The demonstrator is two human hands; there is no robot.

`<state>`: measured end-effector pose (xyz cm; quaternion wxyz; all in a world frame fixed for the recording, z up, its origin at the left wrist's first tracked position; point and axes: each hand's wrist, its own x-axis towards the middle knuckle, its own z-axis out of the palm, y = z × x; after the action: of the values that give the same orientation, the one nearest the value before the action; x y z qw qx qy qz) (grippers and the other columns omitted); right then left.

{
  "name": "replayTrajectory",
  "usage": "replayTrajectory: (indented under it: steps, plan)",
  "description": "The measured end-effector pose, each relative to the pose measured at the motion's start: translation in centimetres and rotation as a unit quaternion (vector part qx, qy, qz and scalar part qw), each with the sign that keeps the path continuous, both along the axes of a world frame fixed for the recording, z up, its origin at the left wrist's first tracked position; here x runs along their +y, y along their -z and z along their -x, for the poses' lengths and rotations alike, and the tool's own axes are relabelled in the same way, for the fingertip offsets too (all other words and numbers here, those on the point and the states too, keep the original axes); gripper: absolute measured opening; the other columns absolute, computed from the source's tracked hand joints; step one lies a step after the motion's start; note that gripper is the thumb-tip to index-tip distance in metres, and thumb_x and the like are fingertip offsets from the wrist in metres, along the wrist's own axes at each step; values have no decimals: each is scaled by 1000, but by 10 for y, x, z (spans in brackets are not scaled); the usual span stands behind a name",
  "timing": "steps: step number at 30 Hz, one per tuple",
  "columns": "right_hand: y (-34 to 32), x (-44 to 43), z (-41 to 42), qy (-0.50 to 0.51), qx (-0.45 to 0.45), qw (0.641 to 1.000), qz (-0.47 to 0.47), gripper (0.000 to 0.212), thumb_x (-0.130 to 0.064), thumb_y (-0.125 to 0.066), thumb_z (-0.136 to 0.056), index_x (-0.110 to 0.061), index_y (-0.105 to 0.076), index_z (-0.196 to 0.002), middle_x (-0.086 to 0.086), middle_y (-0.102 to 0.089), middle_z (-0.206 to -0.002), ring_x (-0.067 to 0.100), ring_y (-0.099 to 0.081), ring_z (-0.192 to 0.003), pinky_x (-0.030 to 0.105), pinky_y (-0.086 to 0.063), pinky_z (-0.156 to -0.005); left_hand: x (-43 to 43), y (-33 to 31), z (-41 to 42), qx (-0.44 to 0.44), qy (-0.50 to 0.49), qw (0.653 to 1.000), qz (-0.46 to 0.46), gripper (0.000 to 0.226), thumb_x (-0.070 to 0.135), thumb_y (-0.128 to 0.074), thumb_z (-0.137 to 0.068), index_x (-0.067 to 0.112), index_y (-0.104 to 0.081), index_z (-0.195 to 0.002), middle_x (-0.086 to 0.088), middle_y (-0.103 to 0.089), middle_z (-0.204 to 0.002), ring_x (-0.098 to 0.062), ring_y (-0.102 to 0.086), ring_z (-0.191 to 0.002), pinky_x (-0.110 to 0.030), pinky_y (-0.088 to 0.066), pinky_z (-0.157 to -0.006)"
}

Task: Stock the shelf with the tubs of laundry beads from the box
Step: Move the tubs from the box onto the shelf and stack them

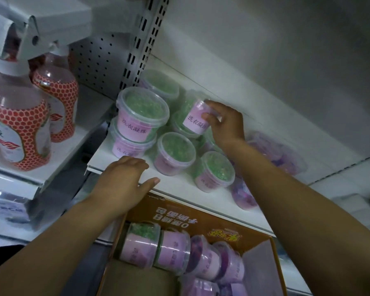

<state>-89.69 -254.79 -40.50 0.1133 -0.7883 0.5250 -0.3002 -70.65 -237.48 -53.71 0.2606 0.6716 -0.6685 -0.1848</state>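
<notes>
On the white shelf [179, 186], right hand [224, 122] grips a round clear tub [195, 116]; left hand [124, 180] rests spread, empty.

The white metal shelf [179, 186] carries clear plastic tubs with pink labels and clear lids. A stack of two green-bead tubs [137, 127] stands near its left edge, with another green-bead tub [161, 85] behind it. Two single green-bead tubs [174, 153] [215, 171] stand nearer the front edge. On the right side, purple-bead tubs [282, 154] lie blurred. The left hand [126, 178] rests on the front edge of the shelf. On the neighbouring white shelf [73, 144] at the left stand two clear spray bottles with red honeycomb labels [19, 122].
</notes>
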Motion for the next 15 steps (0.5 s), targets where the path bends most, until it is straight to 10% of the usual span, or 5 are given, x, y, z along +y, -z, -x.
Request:
replayTrajectory:
  steps: [8,15]
  plan:
    - [49,-23,-5,0,4,998,69,37,-15,-73,-88,-14,-71,-124,8,-69,-126,26,-64,-117,42,-49,-105,-8,5,-2,-6,7,1000,-28,88,76,-24,-78,14,-69,-122,-4,-70,-119,-23,-58,-117,-39,-50,-92]
    - [59,-22,-1,4,4,994,108,37,-12,-73,-87,-9,-70,-124,11,-69,-126,33,-61,-120,45,-48,-106,-11,4,8,-43,29,997,-59,67,69,-36,-93,17,-65,-125,0,-66,-124,-19,-54,-122,-37,-46,-98]
